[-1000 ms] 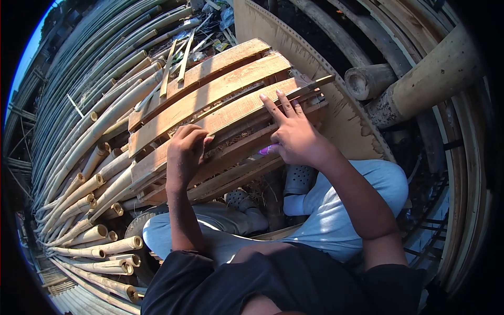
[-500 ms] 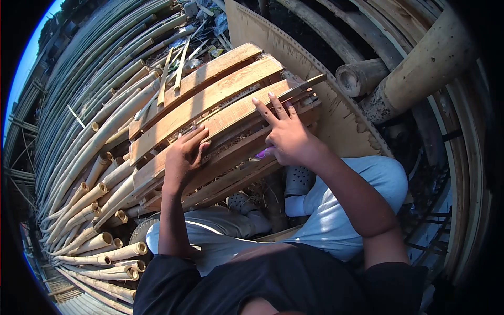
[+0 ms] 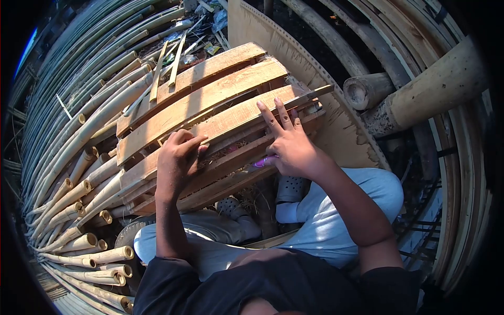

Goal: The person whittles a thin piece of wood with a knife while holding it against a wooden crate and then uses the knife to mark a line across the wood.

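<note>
And here the left hand bends over the near side of the slatted wooden desk, its fingers curled and the index fingertip at the edge of a long thin strip. Whether the thumb closes on it from below, I can't tell. The strip lies lengthwise along a board, one end poking out past the desk's far right corner; laid like that, it probably gets support along most of its length.

Over to the right hand: three fingers fan out across the strip and board, likely to keep things steady, while a purple handle sits gripped low by the thumb, leaving those fingers free. What the handle belongs to is hard to make out. Two pale slivers rest at the upper edge, and bamboo poles crowd the left side.
</note>
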Tool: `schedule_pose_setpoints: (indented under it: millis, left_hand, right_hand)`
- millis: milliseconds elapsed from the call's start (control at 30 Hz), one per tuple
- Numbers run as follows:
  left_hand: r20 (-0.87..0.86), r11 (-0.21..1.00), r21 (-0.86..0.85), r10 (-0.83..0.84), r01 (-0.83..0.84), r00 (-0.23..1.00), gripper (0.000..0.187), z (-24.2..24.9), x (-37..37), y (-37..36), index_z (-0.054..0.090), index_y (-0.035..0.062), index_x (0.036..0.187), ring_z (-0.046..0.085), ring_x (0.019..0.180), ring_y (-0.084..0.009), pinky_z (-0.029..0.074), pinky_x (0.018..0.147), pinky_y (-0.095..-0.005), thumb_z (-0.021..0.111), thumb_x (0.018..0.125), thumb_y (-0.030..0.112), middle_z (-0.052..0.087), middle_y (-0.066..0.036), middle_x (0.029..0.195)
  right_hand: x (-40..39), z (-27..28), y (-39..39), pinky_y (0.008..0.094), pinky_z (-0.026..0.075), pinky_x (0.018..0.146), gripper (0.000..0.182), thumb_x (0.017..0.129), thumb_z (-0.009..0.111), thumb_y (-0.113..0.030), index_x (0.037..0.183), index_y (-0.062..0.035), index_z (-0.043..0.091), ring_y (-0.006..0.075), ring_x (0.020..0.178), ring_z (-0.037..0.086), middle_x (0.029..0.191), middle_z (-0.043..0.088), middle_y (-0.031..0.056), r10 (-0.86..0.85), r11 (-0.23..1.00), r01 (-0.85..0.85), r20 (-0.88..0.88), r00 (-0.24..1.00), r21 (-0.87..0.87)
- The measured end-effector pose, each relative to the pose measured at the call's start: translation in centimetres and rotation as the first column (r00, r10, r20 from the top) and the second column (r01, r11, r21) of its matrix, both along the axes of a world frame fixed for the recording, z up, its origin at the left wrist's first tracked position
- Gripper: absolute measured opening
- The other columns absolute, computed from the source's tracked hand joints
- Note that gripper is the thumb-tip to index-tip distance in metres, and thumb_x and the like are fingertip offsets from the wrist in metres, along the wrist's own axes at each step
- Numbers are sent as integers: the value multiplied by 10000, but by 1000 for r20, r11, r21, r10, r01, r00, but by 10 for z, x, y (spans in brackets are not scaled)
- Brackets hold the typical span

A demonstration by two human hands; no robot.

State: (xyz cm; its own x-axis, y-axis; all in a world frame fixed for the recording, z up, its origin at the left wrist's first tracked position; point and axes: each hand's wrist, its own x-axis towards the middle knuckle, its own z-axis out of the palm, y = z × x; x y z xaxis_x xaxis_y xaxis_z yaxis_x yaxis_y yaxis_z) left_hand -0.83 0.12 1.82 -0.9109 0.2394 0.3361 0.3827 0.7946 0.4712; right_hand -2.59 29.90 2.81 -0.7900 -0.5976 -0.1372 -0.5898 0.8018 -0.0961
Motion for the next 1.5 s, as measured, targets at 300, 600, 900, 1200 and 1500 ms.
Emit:
schedule_pose_setpoints:
  millis: [300,600,900,1200,1500]
  left_hand:
    - [-27,999,10,45,-45,999,214,-5,4,9,802,143,1058,691,769,-254,530,673,-370,824,849,188,679,-72,849]
    - [85,999,29,36,-39,996,244,0,4,-11,800,138,1072,683,742,-257,531,659,-383,831,830,150,669,-78,853]
    - [39,997,-56,56,-54,998,251,6,7,-10,800,129,1068,686,749,-263,532,661,-385,826,819,129,667,-78,866]
    - [35,994,18,110,-111,993,209,-3,0,-9,803,109,1036,691,745,-271,539,674,-362,818,830,139,672,-84,864]
    - [16,994,20,105,-105,994,197,-4,0,-9,801,111,1035,695,736,-279,541,666,-364,813,841,143,677,-89,864]
  right_hand:
    - [1,-1,6,720,153,1219,223,816,845,-341,870,-126,827,482,1587,-105,1752,-61,166,27,994,-23,29,999,-104]
    - [-12,17,13,756,106,1195,90,860,792,-231,839,-144,791,440,1607,-24,1749,-51,200,67,858,-70,-25,997,-510]
    - [-19,14,14,531,364,1191,92,950,736,-108,980,-26,764,486,1522,321,1704,101,294,-379,638,184,-97,920,-748]
    - [-12,13,11,495,467,1028,197,962,705,-109,849,51,677,497,1283,532,1483,407,355,-456,736,228,-218,863,-638]
    - [-31,25,34,281,488,627,360,1082,571,-385,1082,-60,726,113,768,607,902,685,9,-275,140,859,814,512,-493]
